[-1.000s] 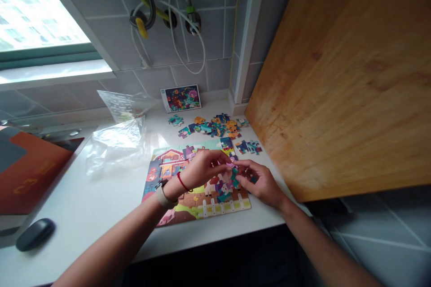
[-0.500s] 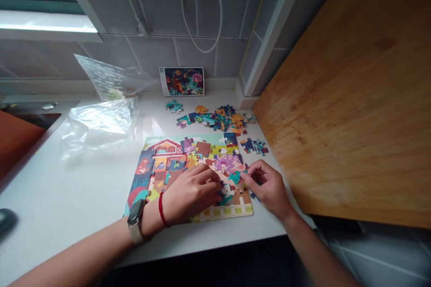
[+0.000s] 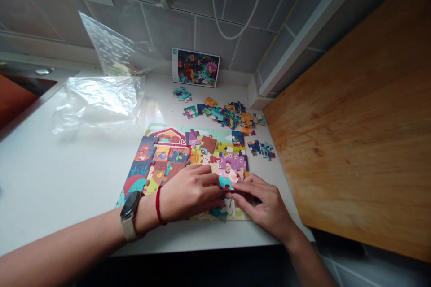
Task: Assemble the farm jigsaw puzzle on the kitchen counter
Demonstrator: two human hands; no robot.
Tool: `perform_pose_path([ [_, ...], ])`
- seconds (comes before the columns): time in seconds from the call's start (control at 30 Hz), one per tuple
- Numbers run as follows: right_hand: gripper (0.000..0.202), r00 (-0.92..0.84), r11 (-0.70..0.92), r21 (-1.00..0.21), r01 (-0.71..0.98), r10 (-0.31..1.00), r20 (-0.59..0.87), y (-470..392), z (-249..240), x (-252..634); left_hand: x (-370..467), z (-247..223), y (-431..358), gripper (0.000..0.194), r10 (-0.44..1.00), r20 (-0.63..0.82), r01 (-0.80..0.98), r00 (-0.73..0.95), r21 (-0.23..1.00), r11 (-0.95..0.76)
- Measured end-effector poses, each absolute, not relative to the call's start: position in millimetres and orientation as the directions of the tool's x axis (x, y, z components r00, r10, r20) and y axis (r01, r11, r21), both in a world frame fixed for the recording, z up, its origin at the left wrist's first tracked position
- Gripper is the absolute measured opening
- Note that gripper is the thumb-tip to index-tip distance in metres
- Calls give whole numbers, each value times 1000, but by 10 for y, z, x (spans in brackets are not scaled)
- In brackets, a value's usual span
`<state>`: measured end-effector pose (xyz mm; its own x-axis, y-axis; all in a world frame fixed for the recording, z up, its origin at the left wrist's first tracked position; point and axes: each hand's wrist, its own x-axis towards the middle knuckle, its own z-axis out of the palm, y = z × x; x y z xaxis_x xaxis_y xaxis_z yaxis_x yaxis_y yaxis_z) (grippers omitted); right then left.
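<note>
Over the lower right of the farm-scene jigsaw puzzle, my two hands meet, fingertips almost together. My left hand, with a watch and a red cord at its wrist, is closed, its fingertips at a small dark puzzle piece. Thumb and forefinger of my right hand pinch the same spot from the right; the fingers partly hide the piece. Just above them lies a turquoise piece, below a purple peacock piece. A brown loose piece rests on the puzzle's upper part.
Loose puzzle pieces lie heaped behind the puzzle, with a few more at its right. A picture card leans on the tiled wall. Clear plastic bags lie at the left. A wooden panel bounds the counter's right side.
My right hand has moved left and slightly down, from the puzzle's right edge to my left fingertips. My left hand stays over the puzzle. The camera view has tilted and shifted.
</note>
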<state>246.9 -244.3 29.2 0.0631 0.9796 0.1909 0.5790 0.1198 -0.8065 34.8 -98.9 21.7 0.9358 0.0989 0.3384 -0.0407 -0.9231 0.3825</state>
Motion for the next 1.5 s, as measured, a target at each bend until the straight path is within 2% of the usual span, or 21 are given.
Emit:
perform_pose_path([
  [0.17, 17, 9, 191, -753, 630, 967, 253, -2424, 196, 2468, 347, 186, -966, 19, 248, 317, 90, 915, 440, -894],
  [0.33, 21, -2, 194, -644, 740, 958, 285, -2430, 165, 2477, 366, 178, -971, 17, 250, 302, 88, 920, 464, -881],
  [0.57, 43, -36, 221, -525, 822, 940, 340, -2415, 154, 2516, 366, 138, -973, 21, 247, 297, 94, 922, 449, -889],
  [0.83, 32, -69, 245, -523, 816, 940, 333, -2411, 114, 2520, 368, 92, -982, 23, 247, 287, 106, 925, 430, -897],
  [1.37, 31, -46, 231, -501, 834, 934, 354, -2411, 88, 2490, 396, 115, -997, 31, 260, 285, 130, 922, 406, -905],
  [1.5, 24, -48, 238, -495, 836, 930, 365, -2395, 107, 2481, 402, 135, -1004, 31, 261, 287, 136, 922, 393, -910],
])
